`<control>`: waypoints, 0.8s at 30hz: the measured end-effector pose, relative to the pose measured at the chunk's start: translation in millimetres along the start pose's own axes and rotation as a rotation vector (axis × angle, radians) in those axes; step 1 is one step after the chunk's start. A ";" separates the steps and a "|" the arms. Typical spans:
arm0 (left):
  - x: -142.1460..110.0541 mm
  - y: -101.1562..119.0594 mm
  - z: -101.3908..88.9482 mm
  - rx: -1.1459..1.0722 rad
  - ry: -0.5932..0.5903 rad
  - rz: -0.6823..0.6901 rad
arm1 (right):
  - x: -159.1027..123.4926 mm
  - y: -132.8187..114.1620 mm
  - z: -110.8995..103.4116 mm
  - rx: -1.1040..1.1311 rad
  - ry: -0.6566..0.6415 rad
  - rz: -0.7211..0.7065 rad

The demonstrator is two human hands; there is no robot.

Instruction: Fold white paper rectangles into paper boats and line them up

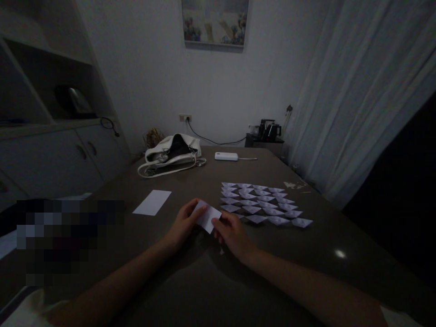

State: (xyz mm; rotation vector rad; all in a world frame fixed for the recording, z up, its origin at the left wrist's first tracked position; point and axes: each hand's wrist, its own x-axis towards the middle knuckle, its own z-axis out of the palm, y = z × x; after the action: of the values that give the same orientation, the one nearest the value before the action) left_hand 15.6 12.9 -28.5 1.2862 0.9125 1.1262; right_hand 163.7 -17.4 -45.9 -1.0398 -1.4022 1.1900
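Observation:
A small white sheet of paper (209, 219) is held between my two hands above the dark table. My left hand (186, 221) pinches its left side, thumb on top. At the right edge, my right hand (235, 234) grips the same paper between thumb and fingers. Several folded paper boats (264, 200) stand in rows just beyond and to the right of my right hand. To the left of my left hand lies a flat white sheet (152, 202).
A white handbag (173, 152) sits at the table's back left. Near the far edge lies a white power bank (226, 156) with a short cable. The table (211, 290) stretches to the far wall, a curtain (316, 91) hanging on the right. A blurred patch covers the left side.

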 end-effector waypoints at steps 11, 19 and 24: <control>-5.0 5.1 1.3 -0.036 -0.073 0.006 | 0.7 -0.6 1.2 0.068 0.060 0.035; -6.4 9.6 1.1 0.159 0.027 0.153 | 1.3 -0.9 -0.1 0.055 0.039 0.072; -6.3 8.5 -3.2 0.355 0.051 0.269 | 0.8 0.5 -0.7 0.047 0.035 0.067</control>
State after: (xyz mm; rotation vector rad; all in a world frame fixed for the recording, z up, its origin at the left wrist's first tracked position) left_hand 10.0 7.2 -20.9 1.7162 1.0311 1.2457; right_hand 164.3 -16.4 -46.2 -1.0774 -1.3148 1.2417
